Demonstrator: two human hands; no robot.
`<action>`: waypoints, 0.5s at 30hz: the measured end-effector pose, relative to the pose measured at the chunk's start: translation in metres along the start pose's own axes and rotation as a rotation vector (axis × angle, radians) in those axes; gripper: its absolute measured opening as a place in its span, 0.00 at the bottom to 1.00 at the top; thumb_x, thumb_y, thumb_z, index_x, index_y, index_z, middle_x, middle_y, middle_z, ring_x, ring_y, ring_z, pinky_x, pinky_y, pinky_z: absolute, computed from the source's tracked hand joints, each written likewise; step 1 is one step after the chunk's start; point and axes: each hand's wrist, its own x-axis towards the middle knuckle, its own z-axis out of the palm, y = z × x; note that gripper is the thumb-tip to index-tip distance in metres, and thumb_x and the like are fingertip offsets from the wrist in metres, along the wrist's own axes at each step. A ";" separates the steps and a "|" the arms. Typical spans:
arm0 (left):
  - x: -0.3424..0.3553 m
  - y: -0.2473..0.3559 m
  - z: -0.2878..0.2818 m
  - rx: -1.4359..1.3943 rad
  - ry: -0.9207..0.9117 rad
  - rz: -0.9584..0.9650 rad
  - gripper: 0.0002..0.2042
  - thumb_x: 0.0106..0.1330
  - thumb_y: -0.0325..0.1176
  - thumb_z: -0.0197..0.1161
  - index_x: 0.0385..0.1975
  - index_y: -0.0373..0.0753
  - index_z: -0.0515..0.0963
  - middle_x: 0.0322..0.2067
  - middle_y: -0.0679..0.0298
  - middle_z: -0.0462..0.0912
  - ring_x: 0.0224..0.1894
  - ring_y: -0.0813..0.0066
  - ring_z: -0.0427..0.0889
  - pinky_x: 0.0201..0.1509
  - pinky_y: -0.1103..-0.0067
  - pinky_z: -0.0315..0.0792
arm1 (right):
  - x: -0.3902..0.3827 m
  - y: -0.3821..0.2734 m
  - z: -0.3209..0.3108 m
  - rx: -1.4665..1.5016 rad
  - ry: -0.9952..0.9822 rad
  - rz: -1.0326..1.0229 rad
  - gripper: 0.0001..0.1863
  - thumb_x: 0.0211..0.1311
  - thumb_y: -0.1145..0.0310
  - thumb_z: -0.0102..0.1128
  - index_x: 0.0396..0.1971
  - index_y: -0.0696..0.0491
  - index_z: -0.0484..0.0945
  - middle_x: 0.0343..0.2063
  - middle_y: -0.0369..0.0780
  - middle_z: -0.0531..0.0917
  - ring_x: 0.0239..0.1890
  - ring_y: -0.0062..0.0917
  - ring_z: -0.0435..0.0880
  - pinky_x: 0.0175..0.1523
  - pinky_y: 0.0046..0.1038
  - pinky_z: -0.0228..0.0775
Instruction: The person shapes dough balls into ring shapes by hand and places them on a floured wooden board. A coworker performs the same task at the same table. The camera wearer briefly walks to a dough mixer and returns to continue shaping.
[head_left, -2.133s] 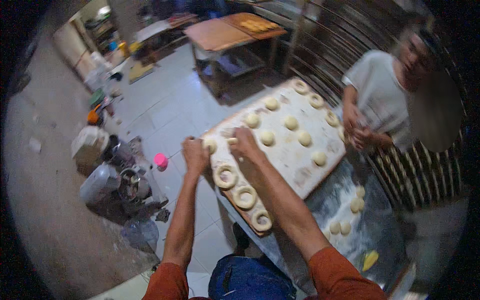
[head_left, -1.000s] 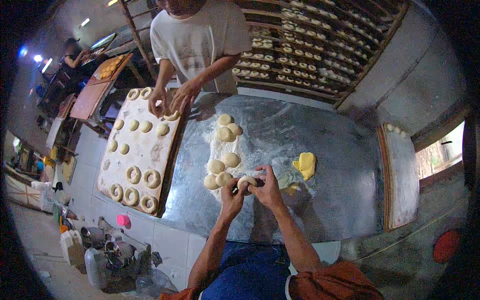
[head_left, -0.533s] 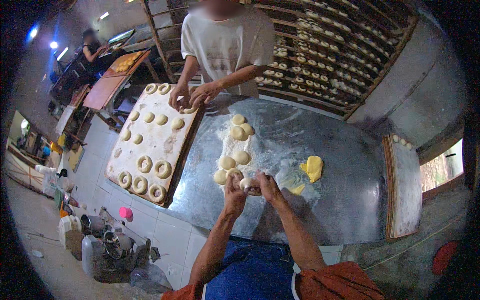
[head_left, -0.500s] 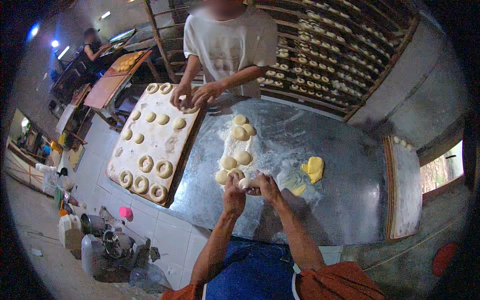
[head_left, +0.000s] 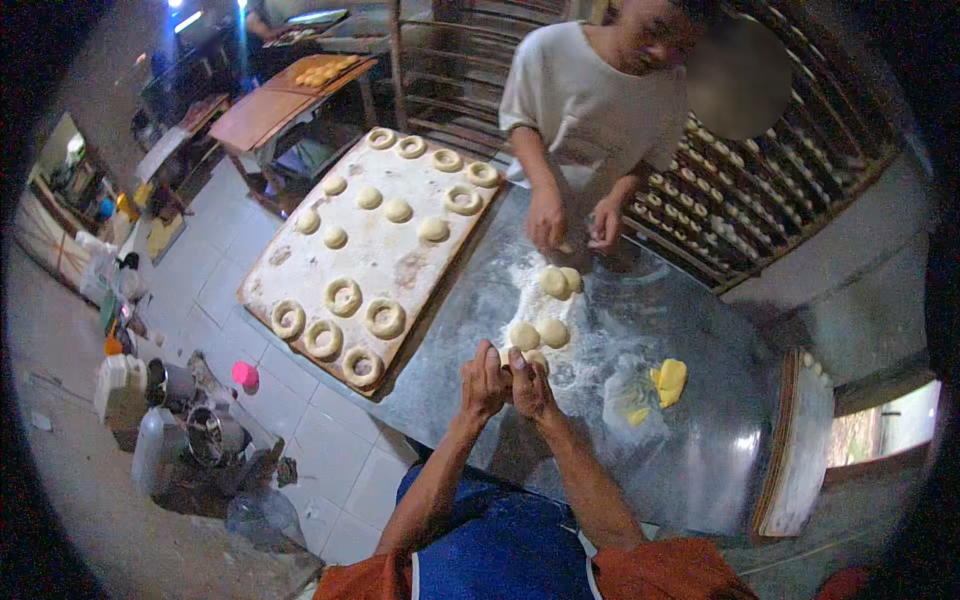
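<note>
My left hand (head_left: 484, 382) and my right hand (head_left: 529, 384) are close together over the near end of a floured strip on the metal table. Their fingers are closed around a piece of dough, mostly hidden between them. Just beyond my fingertips sit several round dough balls (head_left: 524, 336). More dough balls (head_left: 560, 282) lie farther along the flour, near a co-worker's hands (head_left: 547, 222). To the left, a floured board (head_left: 290, 262) carries dough rings (head_left: 343, 297) at its near and far ends, with plain dough balls (head_left: 398, 210) between them.
A soft yellow lump (head_left: 670, 382) lies on the metal table (head_left: 690, 450) to my right. Floured boards (head_left: 797, 445) lean at the right end. Behind the co-worker (head_left: 600, 100) stands a rack of dough rings (head_left: 700, 185). Jugs (head_left: 160, 450) and pots stand at lower left.
My hands have drawn together around the dough. The co-worker's hands have left the board and its far-end ring and moved over the table by the dough balls. My view has shifted.
</note>
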 end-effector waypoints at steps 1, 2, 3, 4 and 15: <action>0.003 0.000 -0.009 0.014 -0.089 -0.092 0.15 0.67 0.43 0.44 0.18 0.45 0.59 0.16 0.70 0.58 0.19 0.74 0.62 0.23 0.75 0.61 | 0.001 -0.001 0.005 0.034 0.012 -0.002 0.29 0.65 0.45 0.45 0.25 0.60 0.75 0.19 0.40 0.77 0.22 0.26 0.76 0.29 0.32 0.69; 0.003 -0.018 -0.015 -0.312 -0.030 -0.213 0.16 0.67 0.43 0.43 0.19 0.44 0.61 0.17 0.67 0.61 0.20 0.71 0.65 0.23 0.73 0.62 | 0.005 -0.009 0.015 0.044 0.002 0.041 0.30 0.65 0.44 0.42 0.23 0.59 0.74 0.18 0.42 0.76 0.21 0.27 0.75 0.28 0.33 0.68; 0.001 -0.045 -0.019 -0.641 0.039 -0.321 0.16 0.68 0.44 0.43 0.19 0.43 0.62 0.17 0.63 0.64 0.21 0.67 0.68 0.24 0.71 0.63 | 0.010 -0.020 0.025 0.054 -0.014 0.081 0.32 0.66 0.43 0.40 0.21 0.59 0.74 0.16 0.43 0.75 0.21 0.27 0.74 0.28 0.34 0.67; 0.003 -0.064 -0.024 -0.974 0.102 -0.417 0.17 0.68 0.45 0.42 0.19 0.42 0.64 0.17 0.60 0.67 0.22 0.64 0.71 0.25 0.69 0.64 | 0.015 -0.028 0.036 0.063 -0.028 0.124 0.34 0.66 0.42 0.37 0.18 0.59 0.74 0.15 0.44 0.74 0.20 0.28 0.73 0.28 0.35 0.66; 0.059 -0.058 -0.124 -0.409 0.059 -0.220 0.16 0.68 0.45 0.45 0.23 0.40 0.63 0.18 0.63 0.66 0.20 0.68 0.66 0.26 0.74 0.63 | 0.063 0.004 0.116 -0.190 -0.339 -0.155 0.24 0.67 0.51 0.42 0.34 0.59 0.75 0.19 0.45 0.75 0.18 0.36 0.71 0.26 0.40 0.61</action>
